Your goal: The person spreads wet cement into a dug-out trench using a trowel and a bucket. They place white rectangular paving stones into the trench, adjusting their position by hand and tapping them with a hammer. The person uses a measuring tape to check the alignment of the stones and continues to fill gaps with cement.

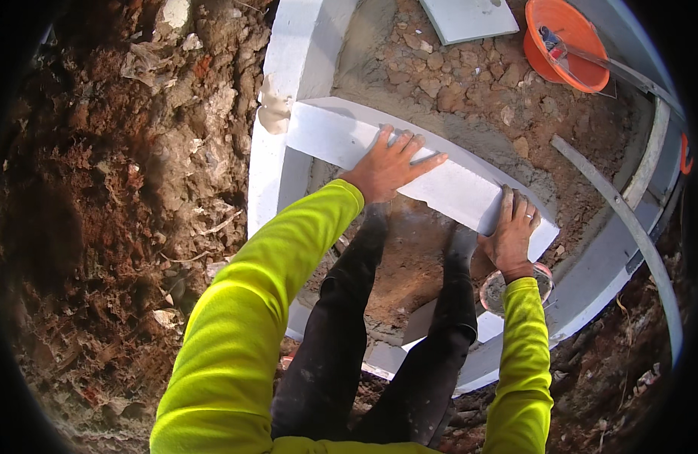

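Long pale-grey masonry block [459, 189] lies crosswise in front of the legs, left end up at the pale block wall [269, 181], right end near the opposite side wall. Can't tell if either end is bonded. Left hand [390, 165] is laid on it left of mid-length: fingers spread over the top edge, thumb splayed, not clenched. Right hand [510, 231] grasps it near the right end, fingers curled over the edge; thumb hidden. Small bucket [486, 295] sits just below right hand, partly covered by the wrist. Beyond block: stony soil [432, 83], pale slab [470, 19], orange basin [568, 26] with a tool in it. Grey flat strip [636, 227] crosses right side wall.
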{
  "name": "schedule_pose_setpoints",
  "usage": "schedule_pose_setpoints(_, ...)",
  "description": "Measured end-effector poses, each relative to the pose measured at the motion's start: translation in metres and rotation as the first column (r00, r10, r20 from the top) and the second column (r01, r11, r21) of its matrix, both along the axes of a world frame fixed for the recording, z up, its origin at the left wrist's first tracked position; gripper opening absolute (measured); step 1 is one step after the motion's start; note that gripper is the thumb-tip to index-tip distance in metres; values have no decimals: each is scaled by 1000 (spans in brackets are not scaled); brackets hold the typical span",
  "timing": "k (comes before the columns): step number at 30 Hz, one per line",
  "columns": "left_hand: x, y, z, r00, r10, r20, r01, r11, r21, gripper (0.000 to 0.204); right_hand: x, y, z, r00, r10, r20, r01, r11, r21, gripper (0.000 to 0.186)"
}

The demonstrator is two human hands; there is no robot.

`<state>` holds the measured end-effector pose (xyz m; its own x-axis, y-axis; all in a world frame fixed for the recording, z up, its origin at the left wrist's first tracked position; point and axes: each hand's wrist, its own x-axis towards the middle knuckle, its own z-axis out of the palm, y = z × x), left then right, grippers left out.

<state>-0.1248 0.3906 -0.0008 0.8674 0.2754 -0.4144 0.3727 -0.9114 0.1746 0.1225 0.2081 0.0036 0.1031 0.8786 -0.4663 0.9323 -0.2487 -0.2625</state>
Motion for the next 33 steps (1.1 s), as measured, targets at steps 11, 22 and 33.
schedule_pose_setpoints(11,-51,30,-3,798,477,368,-499,866,-42,80,4,12,-11,1000,-4,30,7,996,-85,116)
schedule_pose_setpoints(22,-132,90,-72,99,859,502,-956,-57,287,65,1,11,-16,999,19,26,-17,999,-47,119)
schedule_pose_setpoints(33,-144,93,-85,69,884,462,-923,-120,366,63,0,18,-7,1000,3,12,-2,999,-54,121)
